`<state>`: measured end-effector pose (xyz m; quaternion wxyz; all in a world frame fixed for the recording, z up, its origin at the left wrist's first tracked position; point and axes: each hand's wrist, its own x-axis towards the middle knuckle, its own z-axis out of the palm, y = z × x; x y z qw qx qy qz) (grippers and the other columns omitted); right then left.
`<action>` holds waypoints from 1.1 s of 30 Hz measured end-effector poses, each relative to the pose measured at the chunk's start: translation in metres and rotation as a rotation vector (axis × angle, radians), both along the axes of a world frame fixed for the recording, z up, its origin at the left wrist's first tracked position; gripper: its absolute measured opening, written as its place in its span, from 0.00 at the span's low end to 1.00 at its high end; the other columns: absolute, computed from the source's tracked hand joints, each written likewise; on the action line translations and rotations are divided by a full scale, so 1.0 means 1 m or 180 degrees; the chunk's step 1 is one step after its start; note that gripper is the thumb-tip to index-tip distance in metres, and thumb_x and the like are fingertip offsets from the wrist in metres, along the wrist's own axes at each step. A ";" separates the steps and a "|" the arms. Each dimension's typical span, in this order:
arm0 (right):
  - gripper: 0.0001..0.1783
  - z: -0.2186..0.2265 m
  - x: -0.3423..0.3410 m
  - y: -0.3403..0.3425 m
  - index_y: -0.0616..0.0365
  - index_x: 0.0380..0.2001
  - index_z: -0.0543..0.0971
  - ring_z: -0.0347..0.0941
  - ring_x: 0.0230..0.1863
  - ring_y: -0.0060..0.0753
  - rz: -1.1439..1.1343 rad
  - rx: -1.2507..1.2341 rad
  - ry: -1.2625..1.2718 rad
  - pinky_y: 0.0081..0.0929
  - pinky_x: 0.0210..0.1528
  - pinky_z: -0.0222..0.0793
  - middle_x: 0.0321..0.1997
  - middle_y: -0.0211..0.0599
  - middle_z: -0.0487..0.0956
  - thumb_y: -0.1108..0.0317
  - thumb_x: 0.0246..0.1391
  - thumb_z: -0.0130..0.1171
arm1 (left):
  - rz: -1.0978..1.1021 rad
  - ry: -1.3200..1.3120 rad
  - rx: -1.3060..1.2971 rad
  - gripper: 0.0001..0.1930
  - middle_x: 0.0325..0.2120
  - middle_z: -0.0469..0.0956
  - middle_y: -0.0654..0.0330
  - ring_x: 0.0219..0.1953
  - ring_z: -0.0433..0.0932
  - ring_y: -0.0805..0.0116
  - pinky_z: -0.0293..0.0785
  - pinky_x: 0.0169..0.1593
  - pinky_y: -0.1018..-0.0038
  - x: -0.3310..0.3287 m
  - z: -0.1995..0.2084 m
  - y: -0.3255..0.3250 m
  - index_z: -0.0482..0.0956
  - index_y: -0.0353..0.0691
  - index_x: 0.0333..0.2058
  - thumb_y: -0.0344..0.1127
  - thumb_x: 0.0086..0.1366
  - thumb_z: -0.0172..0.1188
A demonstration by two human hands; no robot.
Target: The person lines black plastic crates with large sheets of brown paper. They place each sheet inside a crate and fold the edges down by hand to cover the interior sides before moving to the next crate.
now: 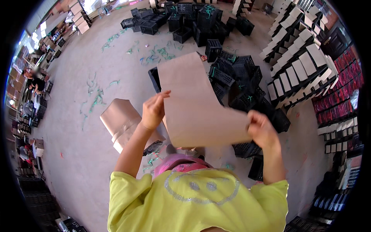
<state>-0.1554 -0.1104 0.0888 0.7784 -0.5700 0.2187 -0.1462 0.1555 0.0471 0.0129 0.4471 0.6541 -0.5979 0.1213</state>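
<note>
A large sheet of brown kraft paper (193,112) is stretched between my hands in front of my body. My left hand (154,110) is closed on its left edge, thumb and fingers pinched together. At the right end, my right hand (262,127) grips the paper's corner, its fingers slightly blurred. The sheet hides part of a black plastic crate (154,79) behind it. Below and left of my left hand, more brown paper (121,114) lies in a folded stack, partly hidden by my forearm.
Black plastic crates (243,79) lie heaped ahead and to the right, with another pile (189,19) farther off. Green strap scraps (96,98) litter the floor. Tall stacks of crates topped with pale paper (295,73) stand at right. People (36,83) are at the far left.
</note>
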 end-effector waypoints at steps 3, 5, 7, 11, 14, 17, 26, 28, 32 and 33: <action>0.05 0.000 0.024 -0.020 0.58 0.34 0.70 0.69 0.33 0.16 -0.0334 0.0546 -0.0388 0.16 0.38 0.65 0.31 0.27 0.73 0.73 0.52 0.49 | 0.0314 -0.0260 -0.0070 0.11 0.35 0.78 0.59 0.36 0.77 0.59 0.72 0.40 0.67 0.002 0.004 -0.002 0.74 0.37 0.30 0.19 0.46 0.54; 0.06 -0.030 0.024 -0.037 0.59 0.35 0.71 0.70 0.34 0.18 -0.0523 0.0159 0.0059 0.17 0.38 0.65 0.33 0.28 0.74 0.70 0.55 0.49 | 0.0520 -0.0395 -0.0024 0.11 0.34 0.79 0.61 0.35 0.76 0.59 0.72 0.39 0.66 0.003 -0.004 -0.008 0.75 0.38 0.30 0.20 0.46 0.55; 0.09 -0.034 0.022 -0.040 0.59 0.37 0.71 0.71 0.36 0.20 -0.0542 0.0601 -0.0175 0.18 0.40 0.66 0.34 0.30 0.74 0.68 0.55 0.50 | 0.0560 -0.0340 -0.0004 0.08 0.31 0.78 0.60 0.30 0.76 0.59 0.72 0.35 0.67 0.005 -0.010 -0.008 0.76 0.40 0.30 0.22 0.50 0.56; 0.17 -0.012 0.040 -0.028 0.60 0.44 0.69 0.72 0.38 0.22 -0.0365 0.0673 -0.0485 0.20 0.42 0.67 0.37 0.31 0.76 0.63 0.55 0.53 | 0.0823 0.0178 0.0169 0.06 0.28 0.78 0.57 0.27 0.76 0.56 0.72 0.29 0.69 0.009 -0.007 -0.008 0.76 0.40 0.31 0.24 0.54 0.55; 0.15 -0.028 0.034 -0.023 0.62 0.41 0.74 0.72 0.37 0.20 0.0180 0.0060 -0.0060 0.20 0.43 0.67 0.36 0.31 0.78 0.68 0.51 0.57 | 0.1176 0.0107 0.0255 0.06 0.29 0.78 0.57 0.28 0.76 0.54 0.72 0.30 0.69 0.021 -0.001 -0.015 0.76 0.40 0.32 0.24 0.54 0.55; 0.10 -0.059 0.030 -0.011 0.64 0.34 0.77 0.71 0.34 0.18 0.0255 -0.0643 0.0527 0.19 0.39 0.66 0.32 0.32 0.78 0.71 0.47 0.58 | 0.1093 0.0002 0.0246 0.06 0.30 0.78 0.56 0.29 0.77 0.54 0.73 0.31 0.69 0.028 -0.012 -0.016 0.76 0.39 0.32 0.24 0.55 0.54; 0.08 -0.109 0.044 -0.002 0.64 0.25 0.75 0.73 0.21 0.32 -0.0883 -0.2832 0.1013 0.27 0.24 0.64 0.20 0.45 0.75 0.69 0.45 0.60 | 0.1384 0.0147 0.0555 0.15 0.43 0.74 0.51 0.43 0.74 0.52 0.70 0.45 0.67 0.044 -0.018 -0.029 0.74 0.38 0.42 0.20 0.56 0.47; 0.09 -0.117 0.039 0.004 0.64 0.24 0.75 0.74 0.21 0.33 -0.1217 -0.2637 0.0963 0.28 0.24 0.65 0.20 0.45 0.76 0.69 0.45 0.61 | 0.1206 0.0042 0.0189 0.19 0.49 0.69 0.49 0.50 0.68 0.49 0.67 0.51 0.65 0.002 0.000 -0.027 0.72 0.39 0.45 0.18 0.55 0.45; 0.08 -0.119 0.045 0.012 0.64 0.23 0.74 0.74 0.20 0.29 -0.1428 -0.2050 0.0721 0.24 0.23 0.65 0.20 0.42 0.77 0.71 0.45 0.61 | -0.0107 -0.1019 0.1111 0.27 0.53 0.65 0.51 0.56 0.63 0.51 0.58 0.58 0.57 -0.089 0.005 0.012 0.67 0.37 0.51 0.33 0.49 0.60; 0.07 -0.116 0.049 0.012 0.64 0.24 0.74 0.74 0.20 0.27 -0.1430 -0.1848 0.0655 0.23 0.23 0.66 0.20 0.40 0.77 0.72 0.45 0.61 | -0.0062 -0.1026 0.1322 0.30 0.55 0.63 0.52 0.57 0.61 0.52 0.56 0.59 0.57 -0.104 -0.001 0.011 0.65 0.38 0.53 0.36 0.50 0.59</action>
